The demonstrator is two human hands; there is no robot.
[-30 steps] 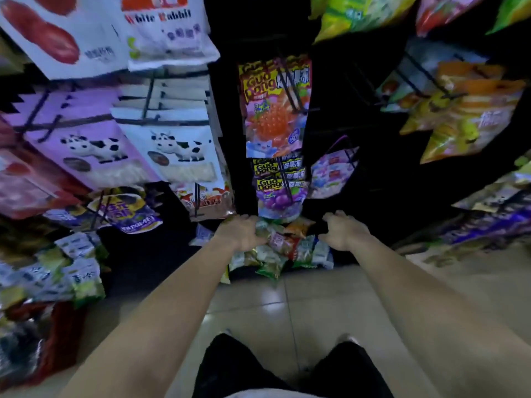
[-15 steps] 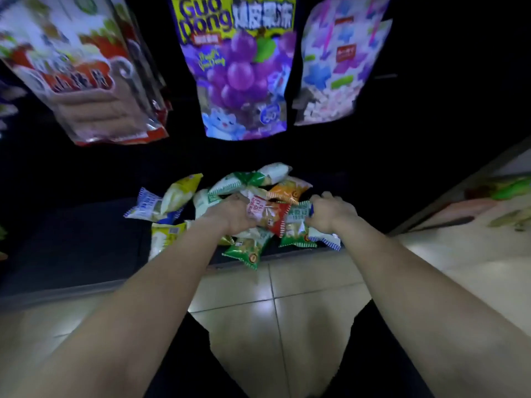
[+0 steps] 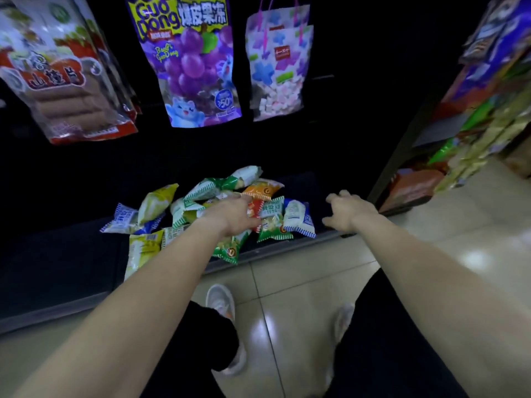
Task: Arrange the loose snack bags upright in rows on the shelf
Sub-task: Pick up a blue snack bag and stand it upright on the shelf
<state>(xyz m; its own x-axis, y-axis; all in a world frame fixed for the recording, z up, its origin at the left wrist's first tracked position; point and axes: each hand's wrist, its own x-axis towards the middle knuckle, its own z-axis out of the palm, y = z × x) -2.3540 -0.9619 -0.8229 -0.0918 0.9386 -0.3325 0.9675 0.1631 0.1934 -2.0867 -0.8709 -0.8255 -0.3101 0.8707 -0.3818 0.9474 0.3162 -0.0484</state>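
Note:
Several small loose snack bags lie in a jumbled heap on the dark bottom shelf [image 3: 71,254]: a yellow bag [image 3: 156,202], an orange bag [image 3: 263,189], a green-and-white bag [image 3: 271,222] and a blue-and-white bag [image 3: 297,218]. None stands upright. My left hand [image 3: 232,216] reaches into the middle of the heap; its fingers and thumb close round a red bag [image 3: 254,209]. My right hand [image 3: 349,209] hovers just right of the heap over the shelf edge, fingers spread and loosely bent, holding nothing.
Above the heap hang a purple grape jelly bag [image 3: 195,67], a marshmallow bag [image 3: 277,67] and a red-and-white bag [image 3: 63,76]. A stocked rack [image 3: 488,110] stands at the right. Tiled floor [image 3: 301,297] and my shoes [image 3: 221,300] are below.
My right hand has let go of the bags and moved right, off the heap, with its fingers now spread. My left hand stays in the heap. The view has dropped closer to the bottom shelf.

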